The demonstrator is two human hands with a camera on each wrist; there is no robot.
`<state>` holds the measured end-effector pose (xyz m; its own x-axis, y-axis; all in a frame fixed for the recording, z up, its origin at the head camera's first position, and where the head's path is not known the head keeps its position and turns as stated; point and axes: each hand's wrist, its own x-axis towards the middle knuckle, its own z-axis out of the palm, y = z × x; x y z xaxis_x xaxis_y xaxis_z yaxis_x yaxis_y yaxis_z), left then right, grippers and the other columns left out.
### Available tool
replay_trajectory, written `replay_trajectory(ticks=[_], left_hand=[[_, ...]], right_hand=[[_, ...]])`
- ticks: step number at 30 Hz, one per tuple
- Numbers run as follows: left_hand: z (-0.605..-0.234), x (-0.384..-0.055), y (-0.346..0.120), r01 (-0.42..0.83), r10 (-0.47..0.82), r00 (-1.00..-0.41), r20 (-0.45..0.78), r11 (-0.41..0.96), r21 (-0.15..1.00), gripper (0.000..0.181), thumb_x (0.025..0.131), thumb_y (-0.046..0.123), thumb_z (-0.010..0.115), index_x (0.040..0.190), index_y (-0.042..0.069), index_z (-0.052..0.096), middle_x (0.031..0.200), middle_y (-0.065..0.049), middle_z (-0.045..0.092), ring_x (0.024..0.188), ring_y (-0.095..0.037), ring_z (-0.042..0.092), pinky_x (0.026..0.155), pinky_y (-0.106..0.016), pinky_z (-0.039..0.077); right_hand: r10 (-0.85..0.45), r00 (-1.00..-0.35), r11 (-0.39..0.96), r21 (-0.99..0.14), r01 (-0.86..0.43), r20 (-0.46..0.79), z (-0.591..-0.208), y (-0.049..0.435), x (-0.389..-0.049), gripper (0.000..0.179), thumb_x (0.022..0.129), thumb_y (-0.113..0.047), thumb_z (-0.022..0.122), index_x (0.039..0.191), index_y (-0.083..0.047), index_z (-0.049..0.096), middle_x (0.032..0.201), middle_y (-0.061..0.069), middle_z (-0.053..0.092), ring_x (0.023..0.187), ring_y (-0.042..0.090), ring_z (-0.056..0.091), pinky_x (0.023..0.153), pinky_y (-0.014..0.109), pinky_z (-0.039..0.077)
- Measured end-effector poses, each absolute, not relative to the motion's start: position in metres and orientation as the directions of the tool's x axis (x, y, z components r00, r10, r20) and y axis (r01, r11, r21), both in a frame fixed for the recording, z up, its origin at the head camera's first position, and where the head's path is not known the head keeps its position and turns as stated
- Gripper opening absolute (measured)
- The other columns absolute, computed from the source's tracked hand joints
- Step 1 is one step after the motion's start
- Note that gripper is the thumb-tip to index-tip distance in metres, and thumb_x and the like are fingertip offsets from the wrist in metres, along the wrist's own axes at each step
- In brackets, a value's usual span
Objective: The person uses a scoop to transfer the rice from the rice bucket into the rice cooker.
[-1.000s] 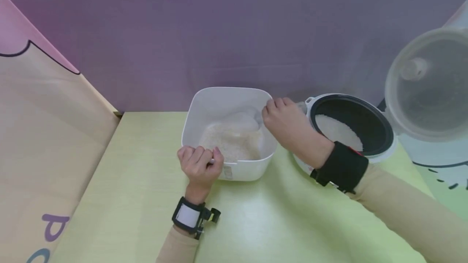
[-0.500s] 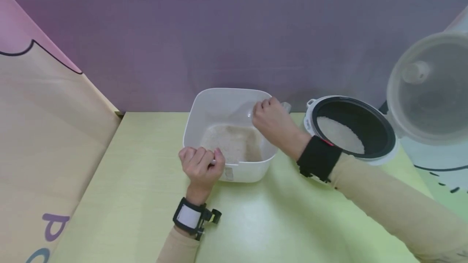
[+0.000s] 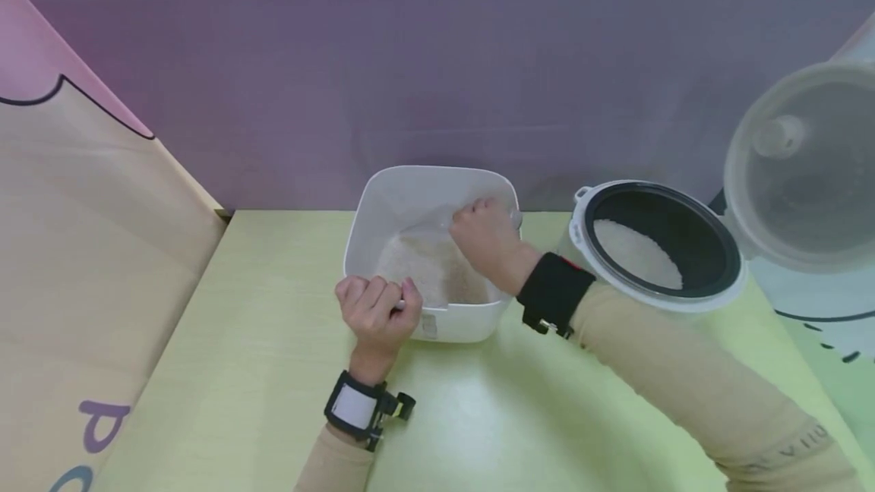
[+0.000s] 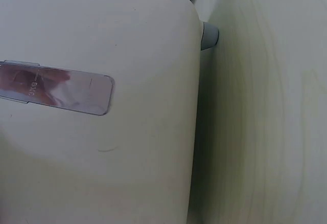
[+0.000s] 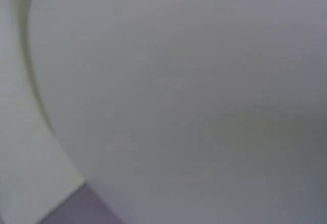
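Note:
A white plastic rice bin [image 3: 468, 325] holds loose rice [image 3: 417, 268] heaped on its left side and lower on its right. My left hand [image 3: 376, 312] grips the front rim with curled fingers. Inside the bin's right side, my right hand [image 3: 488, 238] grips a clear plastic scoop; its handle end [image 3: 516, 219] pokes out behind the fist, and the scoop's bowl is mostly hidden. In the left wrist view, the bin's wall [image 4: 148, 152] bears a clear window strip [image 4: 76, 88]. A blurred pale wall [image 5: 168, 96] fills most of the right wrist view.
To the right stands a rice cooker [image 3: 577, 230], its lid [image 3: 813, 173] raised and white rice [image 3: 636, 253] in the dark inner pot [image 3: 707, 249]. All rest on a pale green table [image 3: 273, 370] before a purple backdrop [image 3: 437, 59].
My right hand has moved left and down from above the bin's right rim into the bin, taking the clear scoop along. The left hand keeps its hold on the front rim.

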<state>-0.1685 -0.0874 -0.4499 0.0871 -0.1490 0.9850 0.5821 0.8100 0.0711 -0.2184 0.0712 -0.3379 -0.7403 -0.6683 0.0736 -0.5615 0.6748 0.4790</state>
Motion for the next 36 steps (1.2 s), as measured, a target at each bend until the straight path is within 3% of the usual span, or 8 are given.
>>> replay_trajectory(ticks=[4,15,36], left_hand=[[-0.45,-0.167,-0.086,0.582,-0.143,0.089,0.986,0.811,0.065,0.038,0.079,0.008,0.063,0.053,0.013,0.037,0.05,0.002,0.033,0.051,-0.02,0.028,0.063,-0.036,0.026],[-0.448,-0.166,-0.086,0.581,-0.139,0.081,0.987,0.812,0.067,0.038,0.081,0.009,0.063,0.053,0.013,0.037,0.05,0.002,0.033,0.052,-0.019,0.029,0.063,-0.036,0.026],[-0.447,-0.166,-0.084,0.585,-0.151,0.095,0.984,0.808,0.067,0.038,0.08,0.009,0.063,0.052,0.012,0.037,0.051,0.001,0.033,0.051,-0.021,0.03,0.062,-0.036,0.027]], right_hand=[[-0.686,-0.723,0.677,0.436,-0.592,0.084,-0.342,0.069,-0.216,0.008,0.094,-0.006,0.065,0.095,-0.005,0.073,0.09,0.01,0.073,0.083,0.026,0.068,0.076,0.037,0.055],[-0.733,-0.673,0.622,0.491,-0.61,0.093,-0.343,0.072,-0.21,0.012,0.095,-0.007,0.065,0.105,-0.003,0.07,0.096,0.012,0.073,0.089,0.025,0.067,0.085,0.036,0.054],[-0.76,-0.634,0.627,0.417,-0.657,0.144,-0.346,0.076,-0.199,0.007,0.092,-0.004,0.068,0.098,-0.005,0.072,0.084,0.01,0.071,0.077,0.025,0.066,0.072,0.035,0.054]])
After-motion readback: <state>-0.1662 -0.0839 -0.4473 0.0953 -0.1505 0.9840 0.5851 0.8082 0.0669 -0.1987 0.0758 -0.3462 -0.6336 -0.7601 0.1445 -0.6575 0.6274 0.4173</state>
